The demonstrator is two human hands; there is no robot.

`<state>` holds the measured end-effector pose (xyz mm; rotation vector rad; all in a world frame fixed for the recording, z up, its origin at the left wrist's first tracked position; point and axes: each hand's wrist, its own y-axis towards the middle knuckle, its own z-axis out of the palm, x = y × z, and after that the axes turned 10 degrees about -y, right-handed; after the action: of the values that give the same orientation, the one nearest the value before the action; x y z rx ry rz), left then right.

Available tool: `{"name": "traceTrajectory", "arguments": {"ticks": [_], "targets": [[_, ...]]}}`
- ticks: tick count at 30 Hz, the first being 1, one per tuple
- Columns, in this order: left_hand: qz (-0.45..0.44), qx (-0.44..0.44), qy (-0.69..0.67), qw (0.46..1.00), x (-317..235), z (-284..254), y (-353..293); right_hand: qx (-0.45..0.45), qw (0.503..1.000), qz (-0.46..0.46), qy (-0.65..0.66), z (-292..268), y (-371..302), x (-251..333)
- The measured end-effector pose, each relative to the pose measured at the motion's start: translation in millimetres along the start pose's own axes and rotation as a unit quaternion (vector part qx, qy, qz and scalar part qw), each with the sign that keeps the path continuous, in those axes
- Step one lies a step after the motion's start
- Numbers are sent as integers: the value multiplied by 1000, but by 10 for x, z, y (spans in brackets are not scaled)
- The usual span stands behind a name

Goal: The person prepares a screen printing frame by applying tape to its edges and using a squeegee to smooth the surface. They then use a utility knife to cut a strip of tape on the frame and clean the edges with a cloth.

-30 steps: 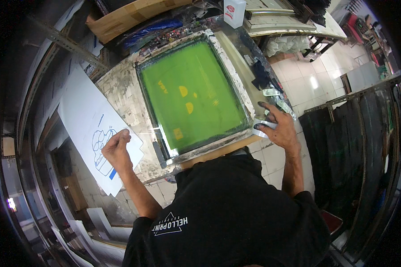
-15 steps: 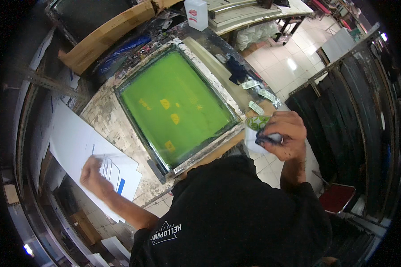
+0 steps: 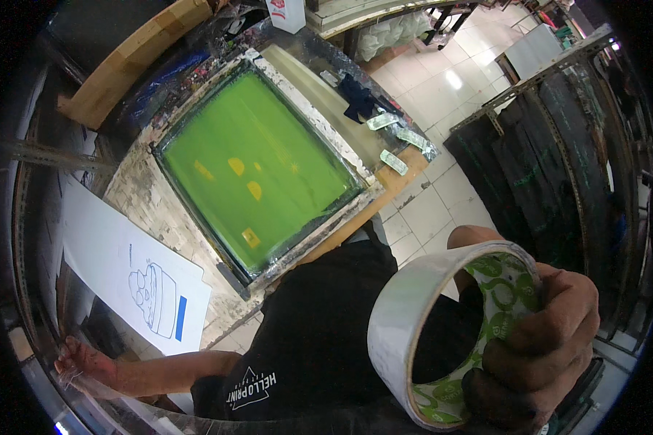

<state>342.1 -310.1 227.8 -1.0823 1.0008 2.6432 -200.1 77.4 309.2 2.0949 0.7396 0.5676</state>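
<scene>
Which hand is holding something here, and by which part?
The right hand holds a roll of tape, fingers through its core. The left hand touches a clear plastic sheet; whether it holds it cannot be told.

One green mesh printing screen in a pale frame (image 3: pixel 257 170) fills the upper middle of the frame, carrying four small yellow shapes (image 3: pixel 237 167). One white sheet with a blue line drawing (image 3: pixel 134 272) lies at lower left. Three short strips of pale tape (image 3: pixel 394 161) sit at upper right. One large roll of clear tape with a green-patterned core (image 3: pixel 442 326) is at lower right. Two hands show: one at lower left (image 3: pixel 83 360), one at lower right (image 3: pixel 540 348).
</scene>
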Motion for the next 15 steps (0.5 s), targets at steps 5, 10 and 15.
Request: {"name": "traceTrajectory", "arguments": {"ticks": [5, 10, 15], "targets": [[-42, -73, -44, 995, 1, 69, -24, 26, 998, 43, -38, 35, 28, -134], [163, -88, 253, 950, 166, -152, -159, 153, 852, 335, -373, 362, -112, -210], [96, -75, 141, 982, 449, 437, -8, -138, 875, 327, -331, 930, -1492, -1949]]}}
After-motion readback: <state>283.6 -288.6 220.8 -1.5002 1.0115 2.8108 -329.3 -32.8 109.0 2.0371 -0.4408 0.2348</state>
